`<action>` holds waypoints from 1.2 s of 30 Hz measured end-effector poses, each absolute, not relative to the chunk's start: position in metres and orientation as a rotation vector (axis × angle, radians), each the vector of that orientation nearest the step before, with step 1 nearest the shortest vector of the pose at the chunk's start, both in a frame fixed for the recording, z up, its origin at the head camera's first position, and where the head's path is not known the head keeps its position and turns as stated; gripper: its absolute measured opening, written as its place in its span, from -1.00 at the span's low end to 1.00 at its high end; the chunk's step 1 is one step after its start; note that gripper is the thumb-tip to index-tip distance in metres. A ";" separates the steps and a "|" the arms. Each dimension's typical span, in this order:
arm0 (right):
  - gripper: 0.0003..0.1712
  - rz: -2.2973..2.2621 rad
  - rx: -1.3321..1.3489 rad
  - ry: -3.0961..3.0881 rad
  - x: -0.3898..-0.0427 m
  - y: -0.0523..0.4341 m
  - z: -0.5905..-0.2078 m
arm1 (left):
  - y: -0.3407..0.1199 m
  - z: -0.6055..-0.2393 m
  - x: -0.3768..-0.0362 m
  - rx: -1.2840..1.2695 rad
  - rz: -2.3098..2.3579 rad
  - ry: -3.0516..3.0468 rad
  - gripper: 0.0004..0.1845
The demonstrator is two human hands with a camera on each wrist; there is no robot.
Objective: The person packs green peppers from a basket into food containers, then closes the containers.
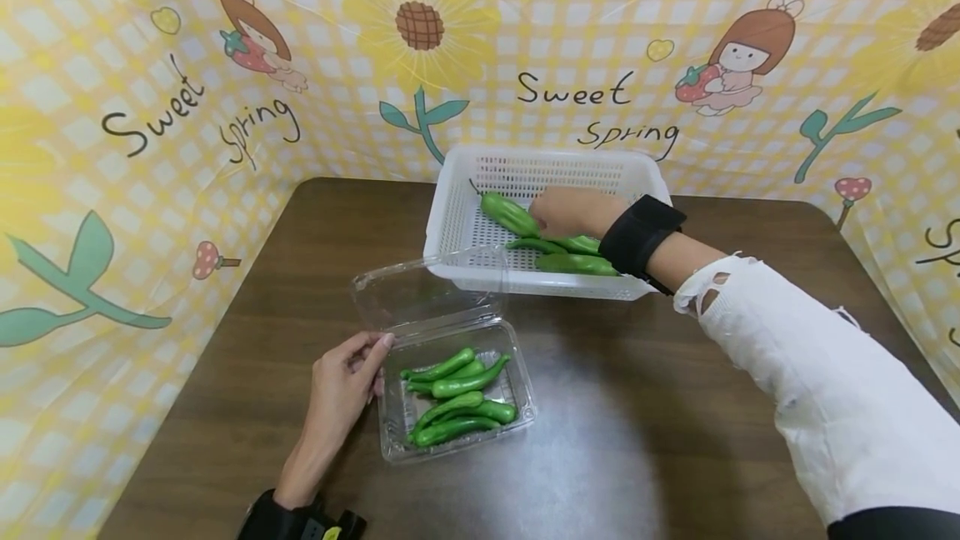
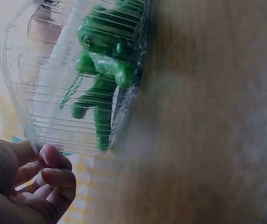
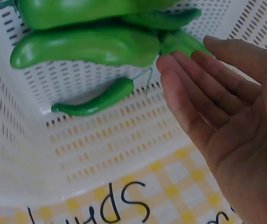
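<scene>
My left hand [image 1: 335,394] pinches the left rim of a clear plastic clamshell box [image 1: 392,440] between thumb and fingers. The box's lid [image 1: 420,302] stands raised on the far side. Several small green peppers [image 1: 471,383] lie in it in two groups. My right hand [image 1: 573,211] is inside a white perforated basket [image 1: 547,283], over green peppers. In the right wrist view its fingers [image 3: 185,105] are loosely extended, thumb apart, with nothing between them. Near the fingertips lie large green peppers [image 3: 87,49]; a small thin pepper [image 3: 98,100] lies by the basket's side.
Both items stand on a dark brown table [image 1: 285,273], the basket behind the box. A yellow checked cloth [image 1: 555,40] with printed sunflowers and lettering hangs behind and at the sides. Black straps [image 1: 641,242] sit on both wrists.
</scene>
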State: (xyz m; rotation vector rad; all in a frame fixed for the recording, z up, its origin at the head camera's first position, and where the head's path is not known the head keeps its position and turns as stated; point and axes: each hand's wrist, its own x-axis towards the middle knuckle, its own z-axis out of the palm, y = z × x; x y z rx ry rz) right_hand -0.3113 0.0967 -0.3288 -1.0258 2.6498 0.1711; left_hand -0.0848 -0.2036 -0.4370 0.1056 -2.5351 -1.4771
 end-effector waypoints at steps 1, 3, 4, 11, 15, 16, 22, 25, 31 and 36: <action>-0.87 0.164 -1.014 2.639 -0.312 0.096 -0.331 | -0.204 -0.437 -0.085 0.107 -1.477 -2.537 -0.74; -0.78 0.159 -0.985 2.616 -0.313 0.095 -0.335 | -0.204 -0.437 -0.085 0.114 -1.479 -2.541 -0.74; -0.76 0.162 -0.974 2.606 -0.314 0.094 -0.336 | -0.204 -0.437 -0.085 0.117 -1.480 -2.544 -0.74; -0.67 0.215 -0.954 2.590 -0.321 0.093 -0.346 | -0.205 -0.438 -0.085 0.115 -1.484 -2.543 -0.73; -0.67 0.226 -0.937 2.589 -0.324 0.092 -0.350 | -0.206 -0.438 -0.085 0.114 -1.492 -2.540 -0.73; -0.68 0.226 -0.931 2.587 -0.325 0.092 -0.352 | -0.207 -0.438 -0.085 0.113 -1.491 -2.540 -0.73; -0.80 0.222 -0.898 2.584 -0.330 0.091 -0.361 | -0.206 -0.439 -0.085 0.094 -1.487 -2.538 -0.74; -0.82 0.216 -0.879 2.577 -0.331 0.093 -0.365 | -0.206 -0.439 -0.086 0.087 -1.494 -2.537 -0.75; -0.81 0.229 -0.819 2.526 -0.331 0.091 -0.366 | -0.207 -0.439 -0.086 0.079 -1.487 -2.534 -0.75; -0.84 0.245 -0.807 2.489 -0.332 0.090 -0.367 | -0.208 -0.440 -0.087 0.085 -1.468 -2.539 -0.75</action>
